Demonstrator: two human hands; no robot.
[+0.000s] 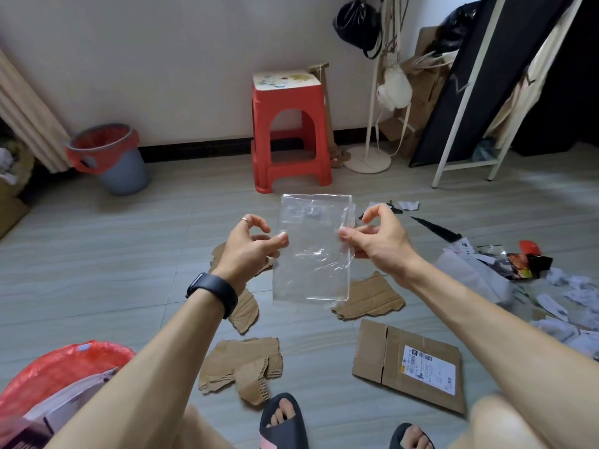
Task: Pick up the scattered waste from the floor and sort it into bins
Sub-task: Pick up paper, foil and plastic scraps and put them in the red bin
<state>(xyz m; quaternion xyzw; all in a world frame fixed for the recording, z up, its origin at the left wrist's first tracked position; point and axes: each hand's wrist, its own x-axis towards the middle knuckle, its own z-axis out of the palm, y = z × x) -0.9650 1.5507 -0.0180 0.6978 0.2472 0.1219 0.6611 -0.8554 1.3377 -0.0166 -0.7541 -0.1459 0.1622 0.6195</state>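
Observation:
A clear plastic bag point(312, 251) hangs flat in the air in front of me. My left hand point(251, 246) pinches its left edge between thumb and finger, and my right hand point(376, 238) pinches its right edge the same way. Below it, torn cardboard pieces point(243, 364) lie on the floor, with a flattened labelled box point(411, 364) to the right. Paper scraps and wrappers point(525, 264) are piled at the right. A grey bin with a red liner point(110, 157) stands by the far wall on the left. A red bag holding waste point(61, 377) sits at my lower left.
A red plastic stool point(290, 131) stands against the wall ahead. A white coat stand point(372, 124) and a leaning black board point(479, 79) fill the right corner. A curtain point(26, 115) hangs at the left. My sandalled feet point(282, 419) are at the bottom.

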